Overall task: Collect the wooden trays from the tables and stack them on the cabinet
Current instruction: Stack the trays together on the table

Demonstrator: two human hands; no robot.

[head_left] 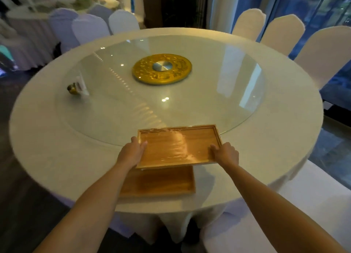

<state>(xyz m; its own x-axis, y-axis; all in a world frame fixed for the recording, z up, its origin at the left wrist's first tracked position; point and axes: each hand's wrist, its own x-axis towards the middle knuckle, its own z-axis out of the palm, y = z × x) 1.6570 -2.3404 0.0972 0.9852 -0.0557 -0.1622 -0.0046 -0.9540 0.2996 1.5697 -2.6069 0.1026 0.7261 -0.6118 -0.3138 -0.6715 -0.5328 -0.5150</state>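
I hold a rectangular wooden tray (177,147) just above the near edge of a round white table (47,157). My left hand (133,152) grips its left short side, thumb on the rim. On the right short side sits my right hand (225,154), also gripping. The held tray hovers partly over a second wooden tray (159,182), which lies flat on the tablecloth below and slightly nearer to me. Its left end is hidden behind my left forearm.
A glass turntable (218,93) with a gold centre disc (161,68) covers the table's middle. A small gold holder with a card (77,87) stands at its left. White covered chairs (283,32) ring the far side and right. More tables stand far left.
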